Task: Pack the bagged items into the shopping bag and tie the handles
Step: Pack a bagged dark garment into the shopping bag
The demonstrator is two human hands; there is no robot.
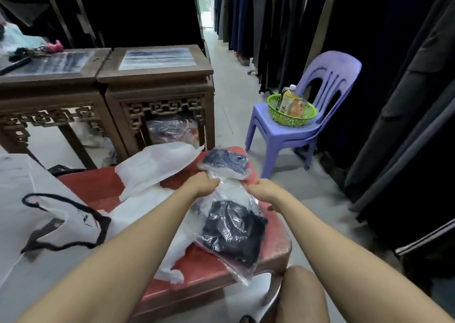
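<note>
Crinkled clear bag (231, 226), apparently of dark clothing, pinched by left hand (204, 183) and right hand (261, 189)

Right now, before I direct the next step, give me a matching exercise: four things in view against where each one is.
Things:
1 basket
2 clear bag
3 chair
4 white bag

Places:
A gripped by the left hand and right hand
B on the floor by the hanging clothes
C on the chair's seat
D lying on the red stool, in neither hand

Pairs: 1-C, 2-A, 3-B, 4-D
</note>
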